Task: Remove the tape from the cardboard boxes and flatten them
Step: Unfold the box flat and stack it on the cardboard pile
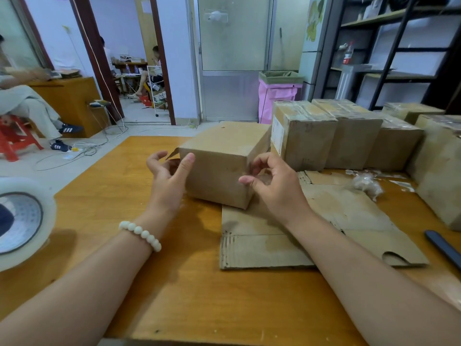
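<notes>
At 8 o'clock, closest to the camera, a tape roll [22, 221] is set at the edge of the table [174, 283]. A dark handle [444, 248], possibly a cutter, is laid at 4 o'clock. Flattened cardboard [274, 248] is spread just right of centre, so at least one box is judged to be finished.

At the far end of that sheet, near the centre of the table, the box [219, 166] now in hand is stood, partly on the sheet. No tape can be made out on its visible faces, and a flap is seen loose at its 9 o'clock side. It is not yet collapsed.

The left hand [169, 171] is held at the box's 9 o'clock side, fingers loosely spread, and nothing is gripped. The right hand [272, 186] is placed at the box's 4 o'clock corner with its fingers curled. Something glossy shows between them, but whether a strip of tape is pinched cannot be told.

A wad of tape [366, 186] is left at 2 o'clock, which is read as tape already stripped.

Farther off, from 1 to 3 o'clock, taped boxes [304, 133] are lined up side by side, still upright and wrapped in clear tape. At least five are counted, so most of the task is judged to remain.
</notes>
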The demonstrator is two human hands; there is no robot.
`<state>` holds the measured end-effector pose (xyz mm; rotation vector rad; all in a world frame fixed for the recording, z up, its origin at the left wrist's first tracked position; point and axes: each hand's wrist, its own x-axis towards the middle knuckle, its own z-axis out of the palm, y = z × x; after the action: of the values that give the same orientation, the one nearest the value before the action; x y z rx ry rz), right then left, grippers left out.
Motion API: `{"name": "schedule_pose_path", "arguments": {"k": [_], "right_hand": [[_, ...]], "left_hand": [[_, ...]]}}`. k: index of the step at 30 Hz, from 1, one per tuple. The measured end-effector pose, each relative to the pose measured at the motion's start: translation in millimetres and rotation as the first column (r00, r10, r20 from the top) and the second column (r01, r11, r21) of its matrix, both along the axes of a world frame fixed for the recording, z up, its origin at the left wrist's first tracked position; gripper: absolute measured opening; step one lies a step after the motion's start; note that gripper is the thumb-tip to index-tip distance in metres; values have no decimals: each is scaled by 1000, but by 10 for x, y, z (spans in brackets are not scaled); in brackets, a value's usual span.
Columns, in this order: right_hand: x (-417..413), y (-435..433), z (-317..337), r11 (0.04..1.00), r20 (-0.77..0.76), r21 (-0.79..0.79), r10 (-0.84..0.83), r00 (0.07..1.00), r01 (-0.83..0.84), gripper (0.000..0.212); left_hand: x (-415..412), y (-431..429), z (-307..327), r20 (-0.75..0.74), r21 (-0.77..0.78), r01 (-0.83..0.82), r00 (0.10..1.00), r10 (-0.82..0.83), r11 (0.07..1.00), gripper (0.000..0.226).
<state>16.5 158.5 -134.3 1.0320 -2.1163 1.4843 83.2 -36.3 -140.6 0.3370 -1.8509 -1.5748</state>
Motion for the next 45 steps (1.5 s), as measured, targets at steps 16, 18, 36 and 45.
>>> {"name": "schedule_pose_path", "arguments": {"k": [16,18,36,45], "right_hand": [[-120,-40,-54,990,-466,130,7,885,60,24],[-122,-22,-21,979,-512,197,52,857,57,22],[-47,-97,-110,988,-432,152,74,899,-9,21],[76,-61,-40,967,257,-30,251,933,-252,13]], "left_hand": [[-73,30,51,44,281,37,998,-52,959,49],[-57,29,55,29,237,16,999,-24,971,46],[16,35,39,38,4,-29,999,29,1000,82],[27,-67,65,13,82,-140,990,139,987,76]]}}
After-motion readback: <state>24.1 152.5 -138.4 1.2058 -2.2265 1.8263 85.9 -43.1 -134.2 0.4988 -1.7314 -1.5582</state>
